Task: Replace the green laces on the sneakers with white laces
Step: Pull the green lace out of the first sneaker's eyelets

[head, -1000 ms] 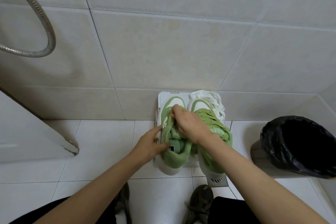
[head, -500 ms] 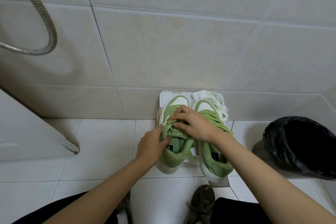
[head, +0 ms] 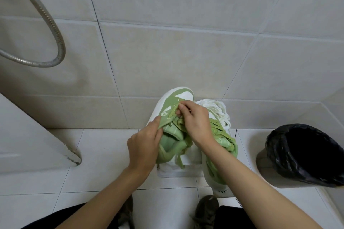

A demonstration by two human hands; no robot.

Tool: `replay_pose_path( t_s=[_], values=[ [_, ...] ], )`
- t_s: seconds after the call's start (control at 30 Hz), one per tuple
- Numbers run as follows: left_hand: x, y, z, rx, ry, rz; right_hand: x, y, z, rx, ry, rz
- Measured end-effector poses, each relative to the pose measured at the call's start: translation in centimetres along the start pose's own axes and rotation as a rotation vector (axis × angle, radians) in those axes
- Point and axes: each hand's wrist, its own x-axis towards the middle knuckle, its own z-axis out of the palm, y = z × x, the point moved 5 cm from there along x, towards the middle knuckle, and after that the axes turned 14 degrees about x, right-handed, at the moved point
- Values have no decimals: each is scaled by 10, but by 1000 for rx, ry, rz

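Head view. Holding left sneaker (head: 172,103) by its side panel with left hand (head: 143,147), fingers curled round the edge. Pinching green lace (head: 179,161) at the far eyelets with right hand (head: 195,122). Tilted toe-up over white tray (head: 186,170), just beside right sneaker (head: 221,147), green-laced. White laces (head: 217,108) piled far right, near wall. Expect lace soft, limp, light, dragging in eyelets: pinch close to eyelet, free one crossing at a time. Collar floppy: brace at stiffer side panel.
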Motion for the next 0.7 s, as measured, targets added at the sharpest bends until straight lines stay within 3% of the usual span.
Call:
replay_pose_path(
  t_s=[0.17, 0.23, 0.3, 0.37, 0.43, 0.7],
  values=[
    [1, 3, -13, -55, 21, -34, -7, -6, 1, 254, 133, 203],
    [1, 1, -21, -43, 40, -25, -6, -12, -1, 347, 42, 244],
    [-1, -2, -29, -61, 70, -3, -4, -27, -7, 374, -151, 171],
    [-3, 0, -38, -94, 104, 52, -6, -39, -14, 294, -331, 71],
    [-8, 7, -45, -108, 128, 96, -13, -46, -17, 80, -399, -59],
    [-18, 13, -42, -132, 53, 65, -28, -45, -23, -227, -176, -322]
  ],
)
